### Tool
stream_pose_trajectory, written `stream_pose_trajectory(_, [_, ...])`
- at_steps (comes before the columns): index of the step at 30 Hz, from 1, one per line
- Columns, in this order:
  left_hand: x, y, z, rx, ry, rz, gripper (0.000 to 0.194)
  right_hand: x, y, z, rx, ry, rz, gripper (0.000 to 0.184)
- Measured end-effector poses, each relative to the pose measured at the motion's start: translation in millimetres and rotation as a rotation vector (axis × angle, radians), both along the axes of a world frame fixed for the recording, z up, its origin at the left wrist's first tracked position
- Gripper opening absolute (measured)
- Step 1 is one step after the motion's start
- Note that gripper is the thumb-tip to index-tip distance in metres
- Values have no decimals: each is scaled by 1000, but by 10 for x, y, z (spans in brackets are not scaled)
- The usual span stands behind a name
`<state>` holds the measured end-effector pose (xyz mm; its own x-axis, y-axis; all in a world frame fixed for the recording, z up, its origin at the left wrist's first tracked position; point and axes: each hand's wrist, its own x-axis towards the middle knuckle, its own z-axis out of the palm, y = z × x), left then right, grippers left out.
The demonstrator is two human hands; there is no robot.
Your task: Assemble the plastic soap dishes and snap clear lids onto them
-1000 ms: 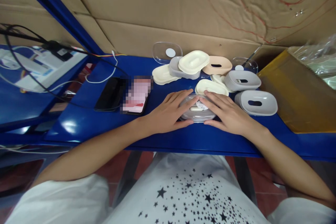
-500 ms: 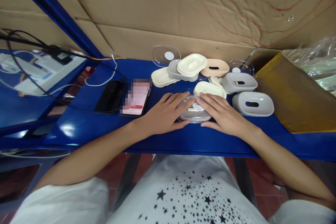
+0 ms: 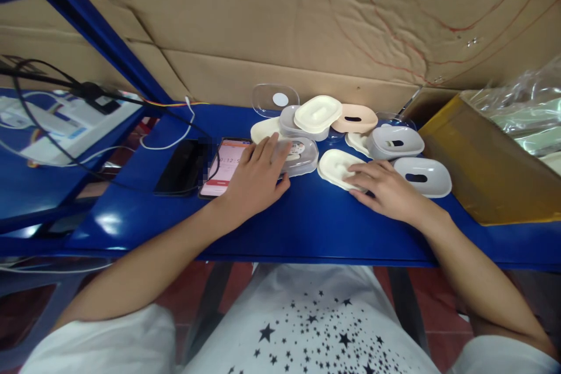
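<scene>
My left hand (image 3: 256,172) is around the left end of a grey oval box with a clear lid (image 3: 303,155), its fingers over the top and its thumb by the front edge. A small round printed label shows through the lid or on it. To the right, my right hand (image 3: 385,187) has its fingers on the right end of a cream oval lid (image 3: 336,165), with the thumb low at the near edge. That cream lid lies on the blue table, apart from the lidded box. Part of each piece is hidden under the fingers.
Behind stand a peach box (image 3: 356,117), another cream lid (image 3: 316,114) on a grey box, and a clear cover (image 3: 267,99). Grey slotted boxes (image 3: 432,178) sit right, beside a cardboard carton (image 3: 486,169). A phone (image 3: 223,158) and a black cable lie left.
My left hand has slid the lidded box left and farther back. My right hand has left that box and moved right to the cream lid, which now lies nearer to me.
</scene>
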<state>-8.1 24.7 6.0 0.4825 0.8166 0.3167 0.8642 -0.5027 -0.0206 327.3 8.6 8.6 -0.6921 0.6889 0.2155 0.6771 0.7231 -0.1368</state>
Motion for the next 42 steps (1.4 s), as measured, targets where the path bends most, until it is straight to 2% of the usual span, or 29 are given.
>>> stream_pose_trajectory(2, [27,-13,-14,63,-29,-70,60,-24,-27,70,-86,62,74,28])
stream_pose_trajectory(4, [57,-59,-13,115,-55,-210,54,9,3,161,-157,148,110,29])
stream_pose_trajectory(6, [89,-131,-13,109,-55,-384,47,135,78,261,-128,220,12,32])
stream_pose_trajectory(9, [132,-233,-39,15,-4,-559,39,488,157,410,-35,182,-257,39])
stream_pose_trajectory(11, [152,-266,-69,-48,19,-608,37,770,119,506,-106,82,-390,50])
stream_pose_trajectory(13, [162,-273,-90,-92,22,-641,34,1030,26,592,-262,22,-478,65])
stream_pose_trajectory(16, [161,-279,-88,-121,-3,-695,28,1328,-82,661,-417,31,-435,83])
stream_pose_trajectory(19, [157,-310,-68,-143,-62,-767,26,1483,-65,603,-406,1,-439,91])
stream_pose_trajectory(22, [161,-323,-66,-130,-108,-725,32,1479,-6,481,-412,-63,-530,98])
stream_pose_trajectory(25, [165,-293,-93,-112,-137,-624,40,1327,-7,415,-451,-23,-534,99])
stream_pose_trajectory(30, [170,-264,-159,-109,-194,-531,42,984,-91,371,-391,-5,-424,95])
stream_pose_trajectory(36, [181,-280,-187,-115,-191,-511,48,868,-131,225,-296,-22,-214,112])
stream_pose_trajectory(42, [170,-263,-177,-173,-180,-483,61,693,-127,315,-313,130,-180,86])
